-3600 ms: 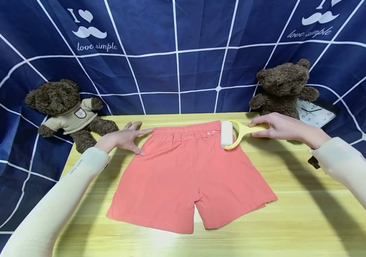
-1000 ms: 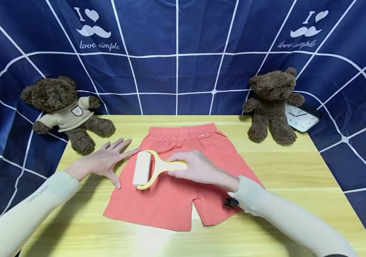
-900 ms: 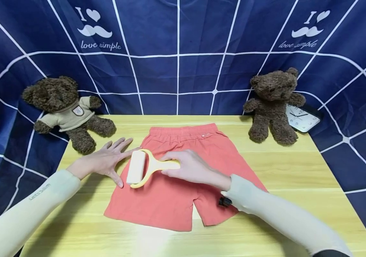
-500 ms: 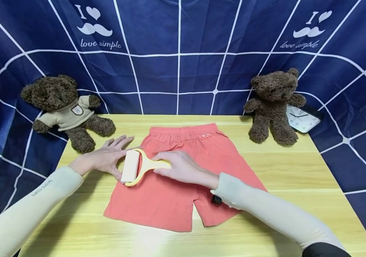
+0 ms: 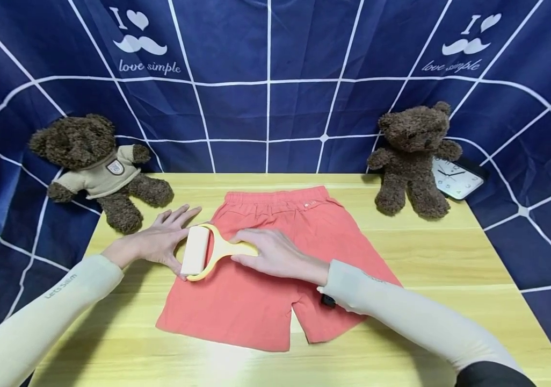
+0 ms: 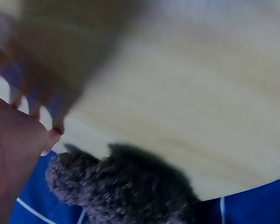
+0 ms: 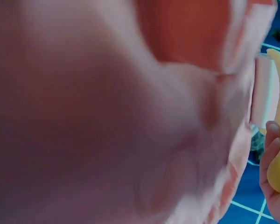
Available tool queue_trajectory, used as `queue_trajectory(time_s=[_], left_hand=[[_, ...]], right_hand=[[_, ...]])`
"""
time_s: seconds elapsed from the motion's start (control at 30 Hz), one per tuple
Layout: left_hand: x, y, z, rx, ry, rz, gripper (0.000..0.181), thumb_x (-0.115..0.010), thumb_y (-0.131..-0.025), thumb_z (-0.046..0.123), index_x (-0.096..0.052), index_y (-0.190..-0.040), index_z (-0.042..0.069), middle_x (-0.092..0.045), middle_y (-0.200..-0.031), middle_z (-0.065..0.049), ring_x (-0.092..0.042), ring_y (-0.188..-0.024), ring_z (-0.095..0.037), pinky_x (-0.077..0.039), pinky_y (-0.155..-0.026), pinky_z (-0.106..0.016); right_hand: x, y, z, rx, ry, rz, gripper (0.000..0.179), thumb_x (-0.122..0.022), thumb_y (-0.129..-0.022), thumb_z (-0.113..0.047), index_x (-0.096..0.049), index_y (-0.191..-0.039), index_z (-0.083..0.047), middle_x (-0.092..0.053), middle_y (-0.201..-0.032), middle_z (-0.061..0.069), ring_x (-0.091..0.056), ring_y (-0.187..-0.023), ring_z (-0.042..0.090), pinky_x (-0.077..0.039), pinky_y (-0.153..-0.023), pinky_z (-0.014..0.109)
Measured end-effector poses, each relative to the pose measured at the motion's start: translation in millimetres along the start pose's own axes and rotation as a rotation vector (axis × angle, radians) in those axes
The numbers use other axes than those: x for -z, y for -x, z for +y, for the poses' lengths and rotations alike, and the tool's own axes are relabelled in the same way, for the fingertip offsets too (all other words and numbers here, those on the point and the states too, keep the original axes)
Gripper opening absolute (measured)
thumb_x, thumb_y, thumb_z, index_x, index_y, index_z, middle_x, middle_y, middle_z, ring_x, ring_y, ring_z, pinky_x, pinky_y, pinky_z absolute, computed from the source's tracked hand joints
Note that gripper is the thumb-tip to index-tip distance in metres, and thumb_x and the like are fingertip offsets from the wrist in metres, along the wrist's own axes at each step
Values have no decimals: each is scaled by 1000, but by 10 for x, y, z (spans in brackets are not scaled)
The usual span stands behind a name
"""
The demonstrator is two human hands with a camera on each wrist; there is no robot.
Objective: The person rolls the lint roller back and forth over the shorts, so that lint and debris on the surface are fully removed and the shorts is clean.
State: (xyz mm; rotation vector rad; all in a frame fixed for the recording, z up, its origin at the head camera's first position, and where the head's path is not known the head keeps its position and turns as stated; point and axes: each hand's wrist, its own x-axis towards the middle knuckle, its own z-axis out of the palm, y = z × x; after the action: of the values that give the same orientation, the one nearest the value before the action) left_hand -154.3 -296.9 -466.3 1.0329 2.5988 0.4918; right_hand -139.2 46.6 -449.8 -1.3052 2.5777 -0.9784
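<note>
Coral-red shorts (image 5: pixel 266 301) lie spread out on the wooden table, waistband towards the back. My right hand (image 5: pixel 273 252) grips the yellow handle of a lint roller (image 5: pixel 195 251), whose white roll overlaps the shorts' left side. In the right wrist view, fingers (image 7: pixel 272 135) curl round that lint roller (image 7: pixel 265 91), beside the blurred, close-up shorts (image 7: pixel 191 32). Fingers spread, my left hand (image 5: pixel 161 239) rests at the shorts' left edge, its thumb close beside the white roll. The left wrist view shows the left hand (image 6: pixel 14 140) with its fingers on the table.
A brown teddy bear (image 5: pixel 106 172) in a beige shirt sits at the table's back left. Another brown teddy bear (image 5: pixel 413 156) sits at the back right, in front of a white-faced clock (image 5: pixel 456 180). A blue, white-lined cloth (image 5: pixel 299 107) hangs behind the wooden table (image 5: pixel 440 269).
The right hand has carried the lint roller from the waistband's right corner to the shorts' left side. The left hand has shifted slightly down and left. In the last half second both hands barely move.
</note>
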Motion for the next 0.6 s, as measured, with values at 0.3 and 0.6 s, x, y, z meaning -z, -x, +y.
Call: queue_trajectory(time_s=[0.3,0.6], left_hand=[[-6,8,-45,-24,33,11,118,-96,-69,69,-52,-161,9,-11,-176,-29,-5,-159,-59,-10,-118,-82],[-39,32,-60,-8,36,29,127,-94,-64,76,-51,-161,7,-10,-177,-28,-3,-160,-59,-7,-119,-81]], right_hand=[[8,19,-9,35,-40,56,32,-78,-103,-35,-75,-133,-24,-74,-119,-14,-61,-89,2,-52,-77,28],[-59,-40,39,-14,-17,26,35,-80,-102,-31,-75,-134,-20,-76,-124,-7,-64,-92,7,-53,-78,31]])
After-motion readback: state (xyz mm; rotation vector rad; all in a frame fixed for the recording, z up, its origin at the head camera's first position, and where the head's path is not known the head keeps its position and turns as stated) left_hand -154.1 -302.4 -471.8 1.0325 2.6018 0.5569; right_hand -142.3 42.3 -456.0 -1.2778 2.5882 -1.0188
